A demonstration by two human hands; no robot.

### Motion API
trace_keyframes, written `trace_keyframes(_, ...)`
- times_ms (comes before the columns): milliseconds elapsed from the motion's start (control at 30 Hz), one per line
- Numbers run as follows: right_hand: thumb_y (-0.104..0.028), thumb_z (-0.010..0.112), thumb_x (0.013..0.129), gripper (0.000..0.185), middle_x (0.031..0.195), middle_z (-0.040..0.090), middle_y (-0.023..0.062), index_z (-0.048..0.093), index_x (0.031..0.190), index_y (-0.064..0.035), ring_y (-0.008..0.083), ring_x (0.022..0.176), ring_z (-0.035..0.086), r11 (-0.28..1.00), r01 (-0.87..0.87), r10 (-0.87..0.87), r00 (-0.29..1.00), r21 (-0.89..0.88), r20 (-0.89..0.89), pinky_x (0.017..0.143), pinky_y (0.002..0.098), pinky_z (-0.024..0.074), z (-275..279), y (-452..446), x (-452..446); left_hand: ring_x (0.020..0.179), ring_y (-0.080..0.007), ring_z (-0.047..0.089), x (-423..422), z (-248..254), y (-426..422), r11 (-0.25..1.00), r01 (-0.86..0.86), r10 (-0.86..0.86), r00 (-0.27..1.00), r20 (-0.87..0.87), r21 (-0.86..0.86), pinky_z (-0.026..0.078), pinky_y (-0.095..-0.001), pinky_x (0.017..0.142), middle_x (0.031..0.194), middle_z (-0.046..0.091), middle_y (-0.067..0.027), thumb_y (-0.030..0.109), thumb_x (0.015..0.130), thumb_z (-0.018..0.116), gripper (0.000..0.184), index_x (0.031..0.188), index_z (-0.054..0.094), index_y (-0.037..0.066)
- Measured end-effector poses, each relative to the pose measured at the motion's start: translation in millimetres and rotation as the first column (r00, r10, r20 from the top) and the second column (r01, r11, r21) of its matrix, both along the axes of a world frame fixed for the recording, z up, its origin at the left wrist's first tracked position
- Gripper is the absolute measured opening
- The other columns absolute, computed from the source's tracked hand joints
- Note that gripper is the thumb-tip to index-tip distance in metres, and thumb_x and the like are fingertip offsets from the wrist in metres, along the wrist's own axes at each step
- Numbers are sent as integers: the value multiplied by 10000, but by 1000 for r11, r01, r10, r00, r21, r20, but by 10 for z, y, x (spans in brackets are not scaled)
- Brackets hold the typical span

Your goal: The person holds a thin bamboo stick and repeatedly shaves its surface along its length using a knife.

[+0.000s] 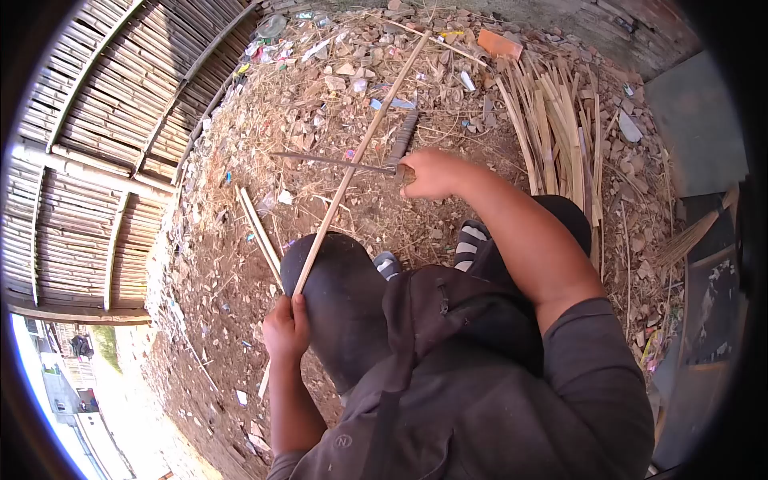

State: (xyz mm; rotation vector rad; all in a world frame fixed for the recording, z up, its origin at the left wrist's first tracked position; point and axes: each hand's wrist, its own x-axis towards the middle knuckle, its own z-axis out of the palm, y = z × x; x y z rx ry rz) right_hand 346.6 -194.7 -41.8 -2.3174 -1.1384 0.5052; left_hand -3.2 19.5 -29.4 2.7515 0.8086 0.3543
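Note:
A long, thin bamboo strip (357, 158) slants up and away from my left hand (286, 326), which is closed around its near end beside my left knee. My right hand (436, 174) grips a knife by its handle. The narrow dark knife blade (328, 162) points left and crosses the strip at about its middle; whether the edge touches it I cannot tell. Just beyond my right hand a dark, rounded stick-like piece (404, 138) lies on the ground, its near end hidden by the hand.
A pile of split bamboo strips (560, 132) lies right of my right arm. More strips (258, 228) lie left of my knee. An orange brick piece (499, 44) sits at the back among rubble. A bamboo wall (104, 152) stands left, dark panels (708, 312) right.

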Motion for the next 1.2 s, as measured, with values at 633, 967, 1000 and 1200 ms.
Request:
trace_keyframes(633, -310, 734, 758, 290, 858, 698, 155, 684, 935, -87, 365, 862, 681, 981, -189, 190, 981, -33, 26, 747, 474, 529, -9, 86, -93, 576, -438, 565, -26, 1, 1, 998, -1, 1, 1000, 6, -55, 418, -506, 532, 603, 542, -208, 369, 1025, 528, 456, 720, 482, 34)
trace_keyframes(967, -279, 749, 759, 328, 898, 702, 176, 702, 1009, -71, 348, 875, 688, 993, -120, 120, 992, -10, 33, 762, 462, 532, 272, -91, -80, 573, -420, 577, -41, 252, -80, 989, -12, 11, 1000, -8, -150, 418, -496, 529, 614, 564, -213, 363, 1023, 539, 454, 723, 495, 24)
trace_keyframes(1000, -275, 745, 763, 327, 903, 702, 178, 702, 1016, -72, 349, 879, 688, 993, -113, 113, 994, -24, -4, 767, 463, 533, 294, -148, -35, 577, -418, 583, -12, 362, -121, 983, -28, 18, 998, -60, -179, 417, -498, 532, 615, 570, -213, 351, 1023, 543, 454, 716, 497, 19)
trace_keyframes(1200, -304, 751, 760, 372, 925, 695, 186, 693, 1033, -58, 372, 920, 679, 998, 28, -23, 996, -55, 89, 813, 463, 536, -134, -113, 112, 574, -432, 568, -15, 161, -27, 996, 51, -55, 997, -58, -77, 418, -499, 543, 619, 567, -216, 347, 1022, 546, 448, 724, 493, 16)
